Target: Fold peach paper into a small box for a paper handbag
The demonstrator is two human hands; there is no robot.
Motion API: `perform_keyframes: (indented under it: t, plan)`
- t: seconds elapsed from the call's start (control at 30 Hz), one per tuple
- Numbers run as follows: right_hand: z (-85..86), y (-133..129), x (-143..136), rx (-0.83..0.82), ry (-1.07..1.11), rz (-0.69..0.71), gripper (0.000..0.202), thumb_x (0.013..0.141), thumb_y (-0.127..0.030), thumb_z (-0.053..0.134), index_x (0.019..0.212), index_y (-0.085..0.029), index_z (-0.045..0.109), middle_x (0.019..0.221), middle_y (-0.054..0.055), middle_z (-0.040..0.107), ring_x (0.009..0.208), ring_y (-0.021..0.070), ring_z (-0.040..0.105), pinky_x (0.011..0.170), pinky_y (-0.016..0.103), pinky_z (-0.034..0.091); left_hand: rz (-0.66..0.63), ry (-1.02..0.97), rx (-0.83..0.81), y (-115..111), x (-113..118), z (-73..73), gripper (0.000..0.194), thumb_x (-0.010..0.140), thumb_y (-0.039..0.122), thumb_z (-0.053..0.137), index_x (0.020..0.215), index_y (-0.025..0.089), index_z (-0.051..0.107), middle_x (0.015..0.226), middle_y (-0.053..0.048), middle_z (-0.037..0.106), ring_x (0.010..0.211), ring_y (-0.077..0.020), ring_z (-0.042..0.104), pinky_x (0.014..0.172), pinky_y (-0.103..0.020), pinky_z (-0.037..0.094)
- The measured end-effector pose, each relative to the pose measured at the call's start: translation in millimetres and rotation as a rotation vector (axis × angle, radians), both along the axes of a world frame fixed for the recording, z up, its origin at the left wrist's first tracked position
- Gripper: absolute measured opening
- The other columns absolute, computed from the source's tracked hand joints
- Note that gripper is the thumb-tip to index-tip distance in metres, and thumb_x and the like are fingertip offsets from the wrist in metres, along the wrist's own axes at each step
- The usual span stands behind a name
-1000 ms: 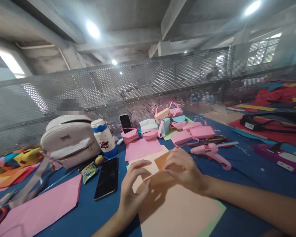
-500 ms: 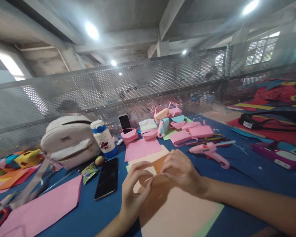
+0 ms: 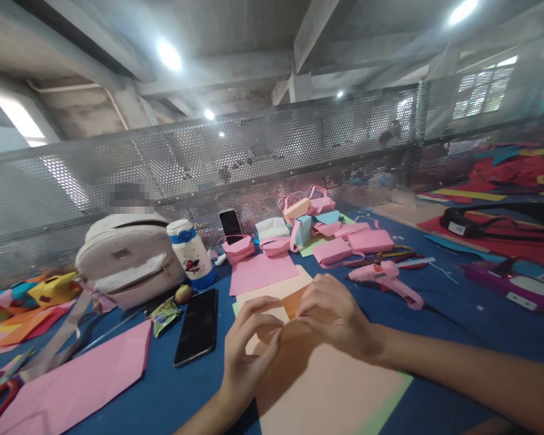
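Pinching orange paper, left fingers and right fingers nearly meet above a peach sheet.

paper piece mostly hidden by right hand's grip, full outline unreadable, peach sheet cut by bottom edge, scissors near left and black-strapped device at right cropped, shapes behind mesh screen too blurred to name

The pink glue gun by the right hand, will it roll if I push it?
The pink glue gun probably won't roll, since its handle sticks out at an angle. It seems to lie on its side on the blue table, so it would likely slide rather than tip. The dark cord trailing from its handle might tug back.
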State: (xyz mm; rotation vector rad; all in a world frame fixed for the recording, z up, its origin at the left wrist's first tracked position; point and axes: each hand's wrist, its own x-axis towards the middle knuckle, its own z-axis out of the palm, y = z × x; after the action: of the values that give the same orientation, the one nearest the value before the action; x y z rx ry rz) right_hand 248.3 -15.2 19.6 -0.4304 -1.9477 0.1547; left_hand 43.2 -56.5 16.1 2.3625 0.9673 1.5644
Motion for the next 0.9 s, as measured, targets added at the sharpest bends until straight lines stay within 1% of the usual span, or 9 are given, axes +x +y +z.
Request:
perform_keyframes:
  t: [0.13, 0.37, 0.67, 0.9]
  plan:
    - [0.5, -0.5, 0.4, -0.007, -0.003, 0.004, 0.011, 0.093, -0.026, 0.064, 0.083, -0.021, 0.063, 0.077, 0.001, 0.068, 0.076, 0.0183, 0.056, 0.073, 0.035, 0.037, 0.01, 0.004, 0.008, 0.7, -0.1, 0.3, 0.016, 0.086, 0.006, 0.058, 0.089, 0.021, 0.063, 0.111, -0.009, 0.064, 0.106, -0.0238, 0.062, 0.087, -0.036, 0.052]
    - [0.8, -0.6, -0.4, 0.011, -0.008, -0.008, 0.012, 0.093, -0.027, 0.063, 0.083, -0.021, 0.062, 0.077, 0.0, 0.068, 0.075, 0.0174, 0.056, 0.072, 0.034, 0.037, 0.013, -0.011, 0.007, 0.1, -0.9, -0.8, 0.015, 0.085, 0.007, 0.059, 0.09, 0.021, 0.062, 0.109, -0.01, 0.064, 0.104, -0.0239, 0.062, 0.086, -0.036, 0.052]
    - [-0.8, -0.3, -0.3, 0.0, -0.007, 0.004, 0.01, 0.092, -0.025, 0.064, 0.084, -0.021, 0.063, 0.078, 0.0, 0.068, 0.076, 0.0176, 0.056, 0.073, 0.034, 0.037, 0.002, -0.013, -0.002, -0.9, 0.4, -0.9, 0.018, 0.085, 0.005, 0.058, 0.089, 0.021, 0.062, 0.111, -0.008, 0.063, 0.106, -0.022, 0.062, 0.088, -0.033, 0.05]
    - [2.6, -1.7, -0.6, 0.012, 0.002, 0.006, 0.012, 0.093, -0.026, 0.062, 0.082, -0.021, 0.063, 0.075, 0.001, 0.067, 0.073, 0.0178, 0.056, 0.072, 0.034, 0.037, 0.011, -0.075, -0.067, 2.5, -1.0, -4.3, 0.018, 0.086, 0.011, 0.062, 0.101, 0.021, 0.061, 0.113, -0.01, 0.062, 0.11, -0.0244, 0.06, 0.09, -0.037, 0.051]
